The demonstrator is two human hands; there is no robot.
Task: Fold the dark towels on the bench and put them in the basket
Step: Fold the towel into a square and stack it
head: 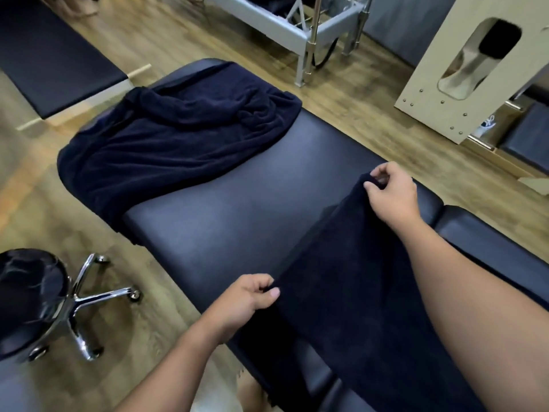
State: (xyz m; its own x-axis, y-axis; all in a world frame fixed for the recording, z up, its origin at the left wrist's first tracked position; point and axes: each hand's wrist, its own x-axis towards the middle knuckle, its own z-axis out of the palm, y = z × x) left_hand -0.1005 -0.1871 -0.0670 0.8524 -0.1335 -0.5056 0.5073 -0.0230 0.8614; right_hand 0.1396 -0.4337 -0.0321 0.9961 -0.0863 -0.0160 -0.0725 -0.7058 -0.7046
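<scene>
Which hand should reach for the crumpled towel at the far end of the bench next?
Probably the left hand. The crumpled towel lies far and leftward on the bench, on its side. The right hand pinches the held towel at the bench's right edge. Both hands must let go first.

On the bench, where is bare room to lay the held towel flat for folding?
The bare patch of the bench lies in the middle, between the crumpled towel at the far end and the towel pinched by the left hand and right hand. The far end is crowded; its towel hangs over the edge.
</scene>
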